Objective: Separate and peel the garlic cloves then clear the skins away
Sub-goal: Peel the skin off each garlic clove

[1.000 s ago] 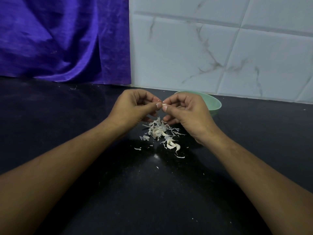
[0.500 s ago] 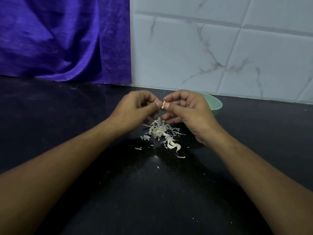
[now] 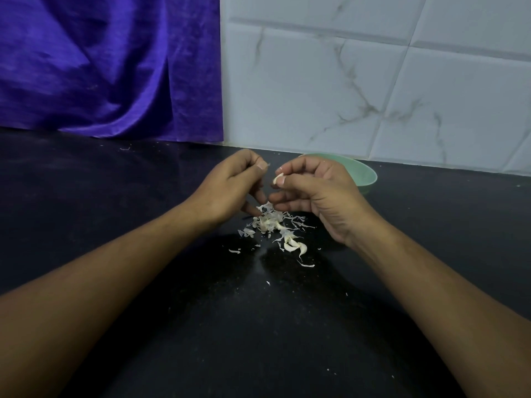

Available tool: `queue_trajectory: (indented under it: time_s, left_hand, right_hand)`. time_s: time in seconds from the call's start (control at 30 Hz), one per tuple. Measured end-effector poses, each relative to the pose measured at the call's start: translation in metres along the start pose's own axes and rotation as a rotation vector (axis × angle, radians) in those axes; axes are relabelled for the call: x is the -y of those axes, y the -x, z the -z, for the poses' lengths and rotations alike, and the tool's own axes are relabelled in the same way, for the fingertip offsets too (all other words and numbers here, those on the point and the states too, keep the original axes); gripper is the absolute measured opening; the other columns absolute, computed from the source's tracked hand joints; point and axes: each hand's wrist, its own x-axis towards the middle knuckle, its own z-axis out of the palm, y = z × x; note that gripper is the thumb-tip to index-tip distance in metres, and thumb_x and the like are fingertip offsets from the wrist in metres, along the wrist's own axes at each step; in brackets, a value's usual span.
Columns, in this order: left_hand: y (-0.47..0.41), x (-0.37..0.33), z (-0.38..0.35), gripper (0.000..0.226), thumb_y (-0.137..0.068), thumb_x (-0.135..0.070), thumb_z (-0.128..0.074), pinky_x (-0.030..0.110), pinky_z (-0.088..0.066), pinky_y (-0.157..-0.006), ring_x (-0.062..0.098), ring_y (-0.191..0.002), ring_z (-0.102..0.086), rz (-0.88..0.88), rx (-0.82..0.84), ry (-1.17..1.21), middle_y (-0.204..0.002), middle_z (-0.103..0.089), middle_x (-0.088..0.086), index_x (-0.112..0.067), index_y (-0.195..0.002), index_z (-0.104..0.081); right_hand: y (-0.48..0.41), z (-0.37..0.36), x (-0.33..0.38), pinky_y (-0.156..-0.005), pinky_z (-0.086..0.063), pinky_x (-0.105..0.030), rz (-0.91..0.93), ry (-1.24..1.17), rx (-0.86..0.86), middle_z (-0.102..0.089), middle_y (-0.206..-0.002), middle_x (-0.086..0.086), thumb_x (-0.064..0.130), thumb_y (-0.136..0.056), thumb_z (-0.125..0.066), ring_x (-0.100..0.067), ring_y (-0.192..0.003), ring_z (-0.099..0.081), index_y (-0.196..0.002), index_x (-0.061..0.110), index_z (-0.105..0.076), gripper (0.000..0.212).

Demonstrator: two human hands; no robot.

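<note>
Black speckled tabletop point(image 3: 143, 202) is the whole stage, and both your hands are held up off it near the middle, with a small gap between them.

Your right hand point(image 3: 319, 193) has its fingers point(image 3: 290, 183) curled in, and the thumb and forefinger tips pinch a small pale garlic clove point(image 3: 278, 178) that pokes out toward the other hand. Your left hand point(image 3: 230, 188) is curled too. Its thumb and forefinger are pressed together on what looks like a tiny sliver of skin point(image 3: 268, 165) sticking out past the nail, though it's really thin, so that's hard to call. The lower fingers of both hands hang down almost to the mess underneath.

That mess is a pile of skins point(image 3: 270, 221), papery white flakes heaped on the tabletop right below your hands. At the near end of it lie a couple of whole cloves point(image 3: 296, 247), touching each other, with a few stray flakes scattered around them.

Behind your right hand there's a mint-green bowl point(image 3: 365, 173), half hidden by your knuckles, so I can't tell what's in it. It sits near the white marble-look tile wall point(image 3: 373, 81). A purple curtain point(image 3: 100, 67) hangs at the back left, with its hem on the tabletop.
</note>
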Motion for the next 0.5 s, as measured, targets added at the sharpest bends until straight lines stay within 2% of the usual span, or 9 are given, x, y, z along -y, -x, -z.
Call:
queue_trajectory:
  time_s: [0.23,0.33,0.4,0.5]
  left_hand:
    - [0.0015,-0.0014,0.0034,0.030,-0.107,-0.015,-0.043,0.038,-0.056,-0.057,0.024,-0.065,-0.063,0.028,-0.031,-0.064,-0.077,-0.054,0.008,-0.011,-0.080,-0.054]
    - [0.0004,0.0001,0.0040,0.041,-0.108,-0.027,-0.050,0.034,-0.056,-0.056,0.029,-0.063,-0.067,0.005,-0.038,-0.179,-0.068,-0.060,0.010,-0.003,-0.076,-0.056]
    - [0.0006,0.0015,0.0051,0.051,-0.105,-0.041,-0.057,0.026,-0.056,-0.056,0.023,-0.060,-0.070,-0.037,-0.046,-0.315,-0.062,-0.067,0.008,-0.001,-0.073,-0.062]
    - [-0.0003,0.0046,0.0068,0.040,-0.100,-0.041,-0.066,0.023,-0.057,-0.057,0.017,-0.060,-0.072,-0.074,-0.071,-0.383,-0.064,-0.071,0.006,-0.010,-0.074,-0.069]
  right_hand:
    - [-0.0018,0.0034,0.0013,-0.068,-0.063,-0.037,-0.059,-0.087,0.012,-0.071,-0.085,-0.011,-0.005,-0.092,-0.064,-0.026,-0.073,-0.072,-0.099,0.007,-0.068,0.014]
    - [-0.0025,0.0051,0.0008,-0.073,-0.065,-0.041,-0.060,-0.085,0.002,-0.071,-0.086,-0.010,-0.003,-0.093,-0.064,-0.026,-0.074,-0.072,-0.103,0.009,-0.069,0.016]
    - [-0.0023,0.0053,0.0009,-0.072,-0.065,-0.039,-0.056,-0.069,-0.006,-0.073,-0.088,-0.011,-0.001,-0.093,-0.066,-0.026,-0.074,-0.073,-0.104,0.009,-0.069,0.015]
    - [-0.0009,0.0048,0.0008,-0.070,-0.065,-0.037,-0.041,-0.027,-0.029,-0.074,-0.092,-0.016,0.000,-0.092,-0.070,-0.026,-0.073,-0.074,-0.104,0.007,-0.068,0.014]
